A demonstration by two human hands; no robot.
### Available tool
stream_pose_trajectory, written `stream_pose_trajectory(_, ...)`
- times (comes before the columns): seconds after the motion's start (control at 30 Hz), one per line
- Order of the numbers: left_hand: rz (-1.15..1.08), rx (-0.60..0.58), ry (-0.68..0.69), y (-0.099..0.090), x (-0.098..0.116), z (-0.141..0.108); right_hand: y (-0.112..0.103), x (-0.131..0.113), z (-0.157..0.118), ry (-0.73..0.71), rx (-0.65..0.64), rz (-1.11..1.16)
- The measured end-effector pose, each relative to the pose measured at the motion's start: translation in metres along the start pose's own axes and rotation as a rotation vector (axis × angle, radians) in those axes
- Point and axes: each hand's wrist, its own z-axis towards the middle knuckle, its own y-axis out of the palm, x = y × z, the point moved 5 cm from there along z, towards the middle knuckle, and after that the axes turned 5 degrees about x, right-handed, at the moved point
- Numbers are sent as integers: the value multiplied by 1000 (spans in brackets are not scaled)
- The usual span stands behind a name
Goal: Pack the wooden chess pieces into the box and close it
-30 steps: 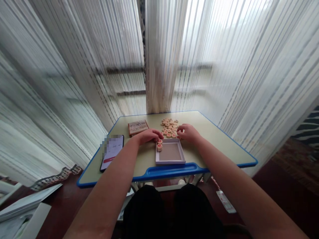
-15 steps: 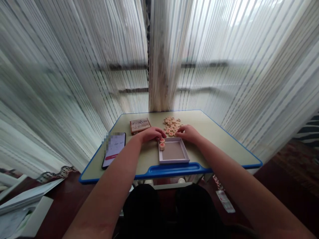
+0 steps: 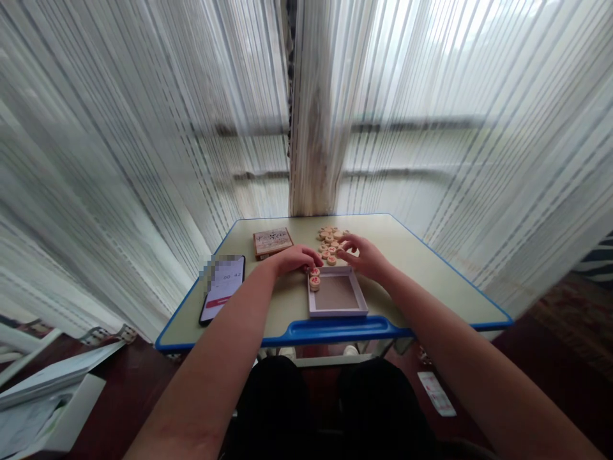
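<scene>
A shallow pale box tray (image 3: 338, 313) lies near the table's front edge. Red-marked round xiangqi pieces (image 3: 315, 282) are stacked in two short piles along its left side. My left hand (image 3: 299, 257) is bent over the tray's back left corner, thumb and fingertips around the rear pile; the contact is partly hidden. Behind the tray lies a loose heap of wooden xiangqi pieces (image 3: 329, 237). At the heap's right edge is my right hand (image 3: 363, 255), its thumb and curved fingers apart, close to the nearest pieces. I see no piece clearly gripped there.
A patterned brown box (image 3: 272, 241) lies at the table's back left. A phone with a running timer (image 3: 224, 289) is left of my left forearm. The table (image 3: 421, 281) has a raised blue rim (image 3: 340, 327). Striped curtains (image 3: 313, 128) hang behind it.
My right hand has lifted slightly back from the front of the heap, and its fingers have spread. My left hand stays at the tray corner. The view has shifted a little.
</scene>
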Motion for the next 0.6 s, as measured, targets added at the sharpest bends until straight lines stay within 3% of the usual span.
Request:
stream_pose_trajectory(0.13,11,8,20,0,1,0,7,-20,-8,-128,-165,20)
stream_pose_trajectory(0.33,41,13,6,-2,2,0,16,-35,-16,-158,-355,-102)
stream_pose_trajectory(0.6,41,24,-3,-1,5,-3,17,-39,-20,-222,-418,-122)
